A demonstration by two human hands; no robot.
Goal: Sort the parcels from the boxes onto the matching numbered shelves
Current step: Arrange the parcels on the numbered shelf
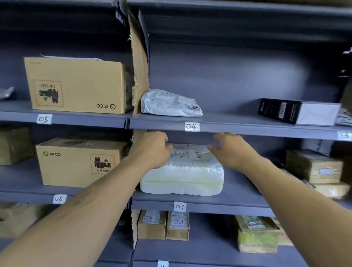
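Resting on shelf 09 (218, 208), the white parcel (184, 175) sits left of centre. Over its far-left corner the left grip (151, 150) curls, apparently holding it; the right grip (231, 151), fingers straight, touches its far-right top.

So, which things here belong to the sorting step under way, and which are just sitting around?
In use: white wrapped parcel, shelf 09, left hand, right hand.
Lying about: upper PICO carton, lower PICO carton, white mailer bag on shelf 04, black-and-white box, taped brown parcels.
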